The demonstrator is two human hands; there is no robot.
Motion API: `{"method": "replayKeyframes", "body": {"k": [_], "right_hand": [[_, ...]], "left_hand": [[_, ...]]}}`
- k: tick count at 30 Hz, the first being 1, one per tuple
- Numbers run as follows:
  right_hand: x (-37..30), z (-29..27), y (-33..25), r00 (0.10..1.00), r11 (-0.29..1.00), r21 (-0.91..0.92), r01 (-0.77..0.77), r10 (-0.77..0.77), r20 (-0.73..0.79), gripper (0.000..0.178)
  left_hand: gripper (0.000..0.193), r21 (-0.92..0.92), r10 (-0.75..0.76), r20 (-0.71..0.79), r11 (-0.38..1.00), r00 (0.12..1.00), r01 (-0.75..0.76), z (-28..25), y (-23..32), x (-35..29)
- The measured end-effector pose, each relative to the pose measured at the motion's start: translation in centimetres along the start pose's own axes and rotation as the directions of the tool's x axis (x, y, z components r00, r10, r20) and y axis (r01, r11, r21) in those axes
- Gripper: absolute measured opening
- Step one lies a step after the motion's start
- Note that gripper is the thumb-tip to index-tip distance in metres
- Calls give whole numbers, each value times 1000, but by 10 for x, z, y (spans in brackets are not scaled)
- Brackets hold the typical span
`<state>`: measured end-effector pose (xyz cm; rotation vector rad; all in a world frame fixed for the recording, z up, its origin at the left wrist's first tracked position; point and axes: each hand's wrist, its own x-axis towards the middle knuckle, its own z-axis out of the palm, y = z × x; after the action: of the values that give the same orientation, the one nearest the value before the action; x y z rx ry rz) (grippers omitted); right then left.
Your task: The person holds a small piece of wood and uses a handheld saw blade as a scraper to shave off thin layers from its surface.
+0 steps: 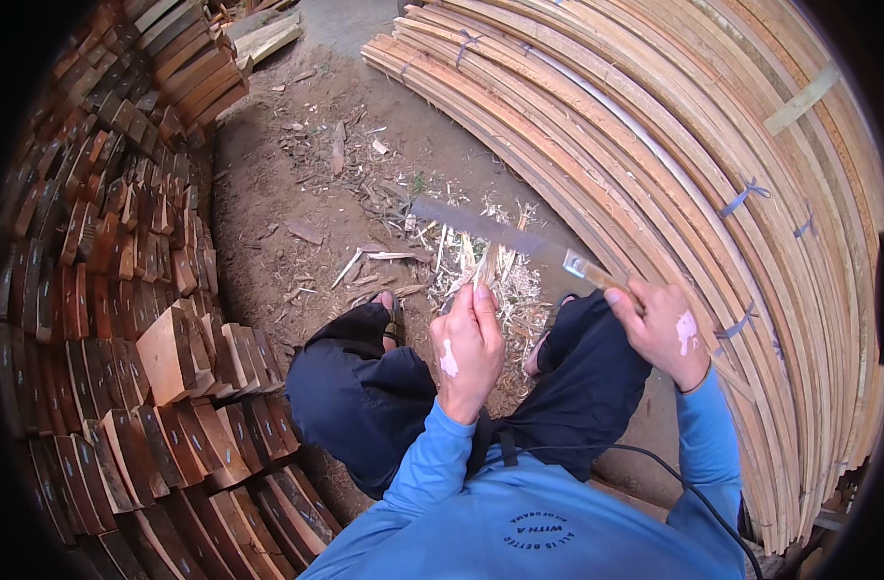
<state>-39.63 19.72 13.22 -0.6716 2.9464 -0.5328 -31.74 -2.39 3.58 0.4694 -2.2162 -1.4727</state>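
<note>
My right hand (pixel 662 327) is wrapped round the wooden handle of a machete (pixel 485 228), just behind its bright metal collar. Its long dark blade points left and away, across the space before my knees. Below the blade, my left hand (pixel 469 346) is closed on a pale wooden stick (pixel 483 264) whose far end is split or shaved. The blade passes over or against that end; whether they touch I cannot tell. Light wood shavings (pixel 519 290) lie heaped on the ground beneath, between my feet.
Stacked reddish-brown wood blocks (pixel 103 251) rise along the left. Long bundled wooden strips (pixel 596 126), tied with blue-grey cords, fill the right side. Bark and chips litter the dirt ground (pixel 268 193). A black cable (pixel 645 452) runs past my right side.
</note>
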Motion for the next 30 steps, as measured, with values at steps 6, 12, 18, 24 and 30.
{"method": "replayKeyframes", "body": {"k": [6, 12, 18, 24, 30], "right_hand": [[-4, 6, -14, 997, 998, -58, 25, -20, 77, 48], [26, 18, 39, 985, 952, -272, -143, 110, -133, 50], [22, 5, 12, 992, 993, -35, -113, 110, -67, 52], [-1, -3, -33, 996, 990, -143, 2, 11, 93, 51], [13, 13, -12, 1000, 972, -237, 15, -14, 4, 52]], "left_hand": [[22, 6, -79, 43, 997, 996, 78, -4, -1, 1], [21, -31, -33, 80, 999, 996, 36, -9, 17, -6], [21, 9, -21, 57, 1000, 998, 21, -4, 6, -2], [22, 96, 13, 3, 995, 1000, -13, -3, 5, -3], [24, 122, 52, 8, 991, 999, -53, -1, 1, -1]]}}
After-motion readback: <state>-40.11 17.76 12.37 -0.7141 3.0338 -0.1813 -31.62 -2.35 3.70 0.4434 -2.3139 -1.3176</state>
